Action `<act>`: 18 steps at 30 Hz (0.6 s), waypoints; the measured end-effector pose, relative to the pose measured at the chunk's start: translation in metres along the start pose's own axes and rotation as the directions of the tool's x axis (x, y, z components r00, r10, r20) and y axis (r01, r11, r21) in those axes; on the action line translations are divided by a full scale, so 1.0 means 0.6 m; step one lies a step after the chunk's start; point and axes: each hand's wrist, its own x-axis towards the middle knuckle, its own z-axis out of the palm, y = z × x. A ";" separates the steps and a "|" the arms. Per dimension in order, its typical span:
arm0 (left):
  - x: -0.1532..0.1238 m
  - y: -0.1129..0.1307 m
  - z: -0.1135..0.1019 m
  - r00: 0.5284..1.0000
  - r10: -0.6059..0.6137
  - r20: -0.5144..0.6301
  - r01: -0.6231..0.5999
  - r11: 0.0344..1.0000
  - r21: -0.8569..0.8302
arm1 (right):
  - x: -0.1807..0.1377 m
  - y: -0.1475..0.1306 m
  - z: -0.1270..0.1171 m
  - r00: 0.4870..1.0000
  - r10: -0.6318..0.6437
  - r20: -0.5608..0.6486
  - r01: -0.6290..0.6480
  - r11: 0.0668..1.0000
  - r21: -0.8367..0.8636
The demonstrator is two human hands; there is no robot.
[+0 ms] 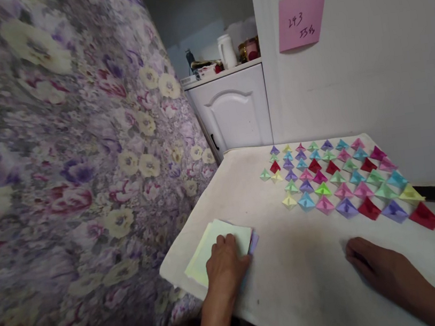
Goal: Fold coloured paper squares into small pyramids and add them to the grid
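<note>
My left hand (pixel 227 261) rests on a stack of square coloured paper (pixel 232 228) at the near left of the table. Its fingers are bent against the pale green top sheet, with the thumb at the right edge, where purple and blue sheets stick out. My right hand (pixel 362 258) lies on the table at the right, fingers curled in and no object showing in them. Beyond it stand rows of small folded paper pieces (pixel 346 208) in red, purple, blue, green, pink and yellow.
The pale-topped table (pixel 240 181) meets a white wall carrying a pink note (pixel 302 19). A flowered curtain (pixel 92 164) hangs along the left side. Behind is a white cabinet (pixel 237 111) with a white jug (pixel 227 52) and other items on top.
</note>
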 end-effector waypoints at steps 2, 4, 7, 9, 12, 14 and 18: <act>0.000 0.003 0.001 1.000 -0.002 0.002 0.002 1.000 0.003 | 0.000 0.001 0.000 1.000 0.005 -0.006 -0.005 1.000 -0.002; -0.001 0.005 0.001 1.000 -0.003 0.002 0.003 1.000 0.008 | 0.001 0.001 0.001 1.000 0.006 -0.006 -0.006 1.000 -0.001; 0.000 0.006 0.000 1.000 -0.003 0.007 0.002 1.000 0.013 | 0.002 0.000 0.000 1.000 0.001 -0.003 -0.001 1.000 0.009; 0.001 0.006 -0.001 1.000 0.003 0.010 -0.004 1.000 0.014 | 0.004 -0.003 -0.003 1.000 0.001 -0.002 -0.001 1.000 0.011; 0.002 0.005 -0.002 1.000 0.012 0.011 -0.012 1.000 0.012 | 0.005 -0.007 -0.007 1.000 0.003 -0.003 -0.003 1.000 0.011; 0.003 0.003 -0.003 1.000 0.015 0.016 -0.015 1.000 0.009 | 0.005 -0.007 -0.007 1.000 0.001 -0.003 -0.001 1.000 0.013; 0.006 -0.002 -0.007 0.999 0.024 0.030 -0.024 1.000 -0.013 | 0.006 -0.003 -0.005 1.000 -0.028 -0.014 0.028 1.000 0.013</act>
